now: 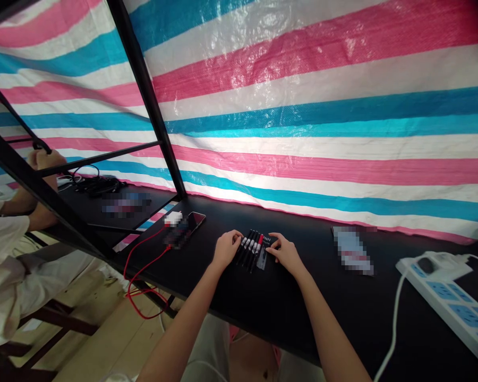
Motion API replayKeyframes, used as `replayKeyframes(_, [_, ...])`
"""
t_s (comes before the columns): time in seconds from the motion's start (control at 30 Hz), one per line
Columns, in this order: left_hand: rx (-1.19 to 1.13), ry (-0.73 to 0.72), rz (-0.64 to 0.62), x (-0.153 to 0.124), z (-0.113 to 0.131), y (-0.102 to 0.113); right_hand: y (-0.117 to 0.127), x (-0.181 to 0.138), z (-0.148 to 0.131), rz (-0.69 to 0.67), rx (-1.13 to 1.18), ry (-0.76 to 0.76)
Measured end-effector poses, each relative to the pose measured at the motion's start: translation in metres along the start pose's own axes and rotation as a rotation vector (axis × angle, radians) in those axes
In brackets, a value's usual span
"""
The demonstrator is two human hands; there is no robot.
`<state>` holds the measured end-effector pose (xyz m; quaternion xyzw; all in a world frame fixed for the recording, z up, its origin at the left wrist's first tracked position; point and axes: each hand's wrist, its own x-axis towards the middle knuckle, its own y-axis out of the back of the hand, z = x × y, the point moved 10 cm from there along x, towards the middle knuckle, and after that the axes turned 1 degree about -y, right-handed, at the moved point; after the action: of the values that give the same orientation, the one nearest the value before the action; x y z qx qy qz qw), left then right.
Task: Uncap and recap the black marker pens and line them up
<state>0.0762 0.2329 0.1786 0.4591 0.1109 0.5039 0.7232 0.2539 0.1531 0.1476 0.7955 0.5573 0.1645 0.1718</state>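
Several black markers (247, 249) with white print lie side by side in a row on the black tabletop (207, 281). One at the right side of the row has a red part (261, 239). At the row's left edge is my left hand (225, 249), its fingers curled together with the tips against or very close to the outermost marker; what they grip, if anything, is hidden. My right hand (286, 254) is at the right edge, thumb and index finger apart beside a clear plastic piece (262, 259) among the markers. I cannot tell whether it touches them.
To the left are a phone (196, 220), a white charger (172, 218) and a red cable (141, 286). A blurred packet (352, 250) and a white power strip (446, 297) stand right. Beyond the black metal frame (147, 101), another person's hand (48, 159) grips a bar.
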Motion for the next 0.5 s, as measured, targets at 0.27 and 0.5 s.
replayKeyframes(0.27, [0.063, 0.029, 0.049, -0.001, -0.008, 0.006, 0.002, 0.001, 0.003, 0.043, 0.106, -0.018])
replayKeyframes(0.5, [0.115, 0.003, 0.045, -0.001, -0.005, 0.005, 0.015, -0.002, 0.002, 0.144, -0.056, -0.025])
